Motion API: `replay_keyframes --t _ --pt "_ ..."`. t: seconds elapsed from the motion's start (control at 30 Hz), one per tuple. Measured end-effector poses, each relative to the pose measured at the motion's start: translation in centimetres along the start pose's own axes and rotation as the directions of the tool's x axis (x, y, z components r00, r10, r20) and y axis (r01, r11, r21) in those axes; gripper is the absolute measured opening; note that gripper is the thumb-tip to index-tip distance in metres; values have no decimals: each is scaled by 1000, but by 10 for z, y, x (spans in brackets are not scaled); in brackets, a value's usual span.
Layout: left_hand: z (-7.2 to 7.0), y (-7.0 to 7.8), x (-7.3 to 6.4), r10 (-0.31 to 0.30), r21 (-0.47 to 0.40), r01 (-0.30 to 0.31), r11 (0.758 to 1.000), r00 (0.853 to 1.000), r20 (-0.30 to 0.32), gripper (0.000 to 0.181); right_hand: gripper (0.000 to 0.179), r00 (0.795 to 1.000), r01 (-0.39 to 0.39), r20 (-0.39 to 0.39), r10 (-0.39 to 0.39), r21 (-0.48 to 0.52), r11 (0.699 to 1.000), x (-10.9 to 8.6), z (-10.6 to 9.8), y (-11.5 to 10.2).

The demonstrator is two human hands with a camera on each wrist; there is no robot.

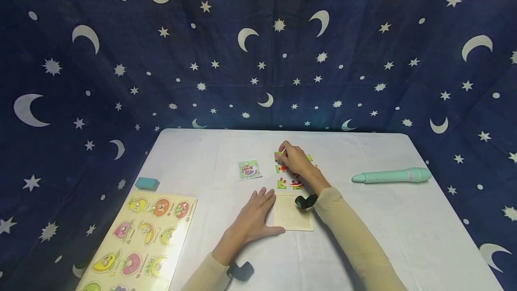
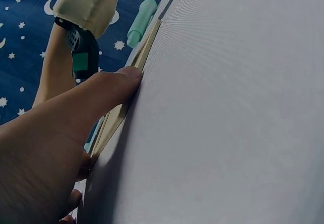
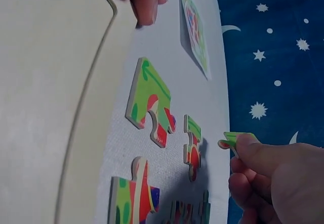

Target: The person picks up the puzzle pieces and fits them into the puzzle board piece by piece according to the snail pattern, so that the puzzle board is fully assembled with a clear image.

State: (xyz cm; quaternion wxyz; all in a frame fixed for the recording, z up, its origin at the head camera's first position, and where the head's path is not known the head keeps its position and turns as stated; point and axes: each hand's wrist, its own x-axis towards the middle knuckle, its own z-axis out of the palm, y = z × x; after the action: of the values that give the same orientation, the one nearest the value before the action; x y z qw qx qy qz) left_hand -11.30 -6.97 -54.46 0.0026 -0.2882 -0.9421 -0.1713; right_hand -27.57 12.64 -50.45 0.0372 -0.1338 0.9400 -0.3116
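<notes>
My right hand (image 1: 296,160) is over the far side of a group of jigsaw pieces. In the right wrist view, its thumb and fingers pinch one green jigsaw piece (image 3: 230,137) with a bit of red. Several green and red pieces lie on the white cloth below, such as a corner piece (image 3: 157,89) and one with a knob (image 3: 135,191); my right hand and forearm hide some in the head view. My left hand (image 1: 255,217) lies with spread fingers beside a shallow wooden puzzle tray (image 1: 288,217), thumb and fingertips at its edges. The tray's recess shows bare wood.
A small picture card (image 1: 249,169) lies left of the pieces. At the left are a blue block (image 1: 147,183) and a wooden fruit board (image 1: 161,241). A mint-green microphone-shaped stick (image 1: 392,175) lies at the right. Behind the table hangs a dark blue star-and-moon curtain (image 1: 226,75).
</notes>
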Motion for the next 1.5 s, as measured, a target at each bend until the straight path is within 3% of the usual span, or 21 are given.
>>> replay_keyframes --t 0.83,1.2,1.5 --pt "0 -4 -2 25 47 -24 999 999 -24 98 28 994 56 -93 -51 57 997 -51 -8 -7" --pt "2 -3 0 27 45 -26 999 999 -25 98 26 994 94 -63 -90 66 993 -79 -5 -9" --pt "0 -1 1 15 45 -15 999 1000 -10 98 24 998 60 -24 -58 113 992 -99 2 -12"
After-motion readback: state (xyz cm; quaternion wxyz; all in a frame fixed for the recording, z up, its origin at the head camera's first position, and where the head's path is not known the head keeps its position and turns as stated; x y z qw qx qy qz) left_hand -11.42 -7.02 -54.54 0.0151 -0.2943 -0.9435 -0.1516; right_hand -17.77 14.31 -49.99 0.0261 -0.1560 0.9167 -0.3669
